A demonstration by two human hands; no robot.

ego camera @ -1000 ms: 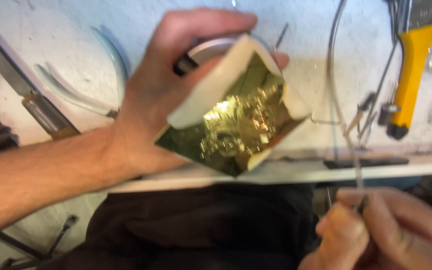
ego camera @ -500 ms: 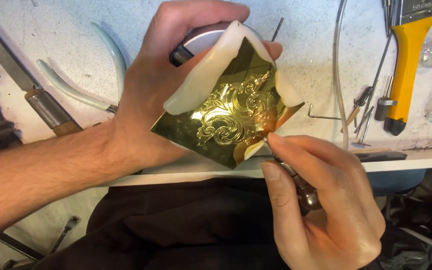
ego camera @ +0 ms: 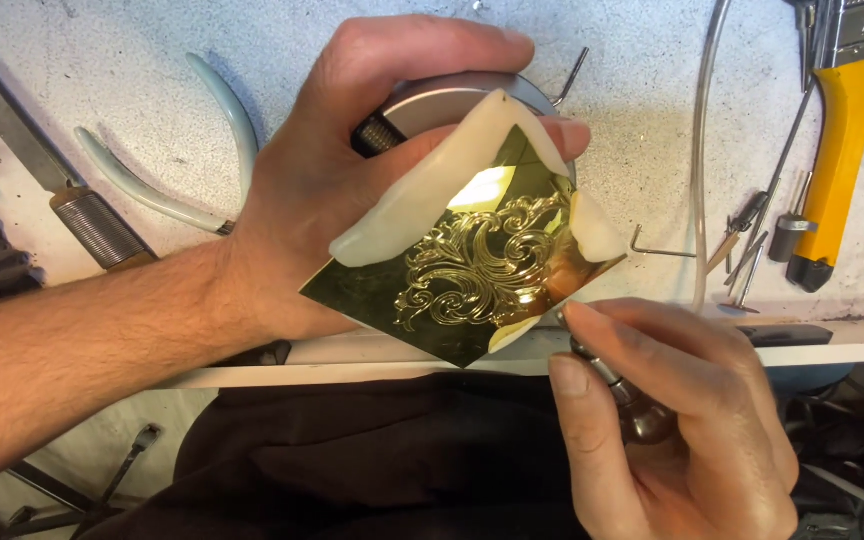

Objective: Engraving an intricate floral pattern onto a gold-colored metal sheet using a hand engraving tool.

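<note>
A polished brass plate [ego camera: 472, 270] with an engraved scroll ornament sits on a round grey metal holder [ego camera: 442, 100], fixed at its corners by lumps of white putty [ego camera: 422, 200]. My left hand [ego camera: 342, 170] wraps around the holder from above, thumb on the putty. Below and right of the plate, my right hand [ego camera: 672, 410] is closed on a dark metal engraving tool [ego camera: 617, 385] whose tip lies at the plate's lower right edge.
On the white speckled bench lie pale-handled pliers [ego camera: 202, 140], a knurled metal tool [ego camera: 72, 210], a yellow-handled tool [ego camera: 842, 150], a clear tube [ego camera: 702, 150] and several small gravers [ego camera: 752, 240]. A dark cloth [ego camera: 352, 460] hangs below the bench edge.
My right hand rose from below the bench edge with the tool and brought its tip to the plate's lower right edge. The plate and holder turned slightly in my left hand.
</note>
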